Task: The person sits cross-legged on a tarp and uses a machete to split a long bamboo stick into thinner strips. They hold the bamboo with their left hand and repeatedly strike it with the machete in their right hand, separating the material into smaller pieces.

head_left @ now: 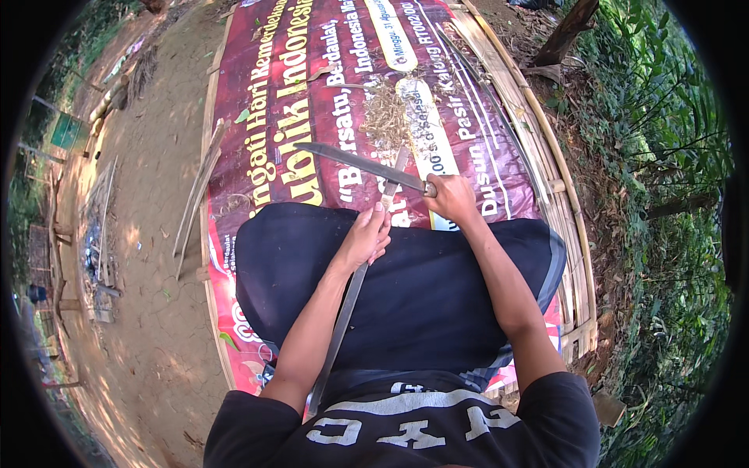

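My right hand [452, 198] is wrapped round the handle of a machete [355, 161], whose long dark blade points to the left. In my left hand [368, 236] is a long, narrow strip of bamboo [348, 312], gripped near its middle. The strip slants from beside my left upper arm, over my lap, to its pale far end. The machete blade lies across the strip a little beyond my left hand. Just past the strip's far end sits a pile of pale curly shavings [388, 117].
I sit cross-legged on a bamboo platform [558, 187] covered by a maroon printed banner [281, 101]. Thin bamboo strips [201, 183] lean over its left edge. Bare earth [148, 234] stretches to the left; green plants [679, 195] and a tree stump [566, 35] stand to the right.
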Demonstrator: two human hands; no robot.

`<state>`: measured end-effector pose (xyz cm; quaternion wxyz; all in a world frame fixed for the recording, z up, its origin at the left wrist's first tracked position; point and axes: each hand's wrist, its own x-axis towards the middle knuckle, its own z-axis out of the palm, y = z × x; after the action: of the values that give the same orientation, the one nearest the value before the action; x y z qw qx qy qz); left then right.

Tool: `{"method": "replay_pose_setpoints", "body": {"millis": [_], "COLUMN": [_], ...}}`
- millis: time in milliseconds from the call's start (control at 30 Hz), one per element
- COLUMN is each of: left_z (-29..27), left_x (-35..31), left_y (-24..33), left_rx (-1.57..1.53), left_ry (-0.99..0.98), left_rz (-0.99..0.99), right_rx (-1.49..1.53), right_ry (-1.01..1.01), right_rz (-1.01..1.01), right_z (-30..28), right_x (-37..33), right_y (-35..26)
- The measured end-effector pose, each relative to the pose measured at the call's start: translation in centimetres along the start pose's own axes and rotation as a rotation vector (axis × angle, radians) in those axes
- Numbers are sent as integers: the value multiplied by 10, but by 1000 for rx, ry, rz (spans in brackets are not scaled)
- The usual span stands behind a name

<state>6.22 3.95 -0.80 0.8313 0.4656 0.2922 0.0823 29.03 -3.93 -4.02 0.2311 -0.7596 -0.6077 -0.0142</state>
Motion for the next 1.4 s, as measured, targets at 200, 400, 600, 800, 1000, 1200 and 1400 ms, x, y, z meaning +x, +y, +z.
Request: {"method": "replay_pose_setpoints", "body": {"millis": [200,400,600,800,1000,1200,1400], "left_z": [-5,4,0,1,-3,-10,-7], "left_x": [0,0,-8,8,6,4,-1], "left_y": [0,0,4,-5,-3,-4,0], "left_rx": [20,-17,-55,22,10,-73,-58], "left_ry": [-2,-39,-55,-49,-41,-8,14], "left_rz": [29,-1,20,28,50,41,32], "right_rx": [91,99,116,354,350,211,204], "right_ry": [32,9,-1,115,-14,-40,-22], "right_rz": [170,-9,484,549,197,-111,-161], "right_z": [7,5,3,-13,-6,7,5], "right_x": [8,-5,12,8,-5,-14,-13], "right_y": [24,2,39,17,-3,-32,-42]}}
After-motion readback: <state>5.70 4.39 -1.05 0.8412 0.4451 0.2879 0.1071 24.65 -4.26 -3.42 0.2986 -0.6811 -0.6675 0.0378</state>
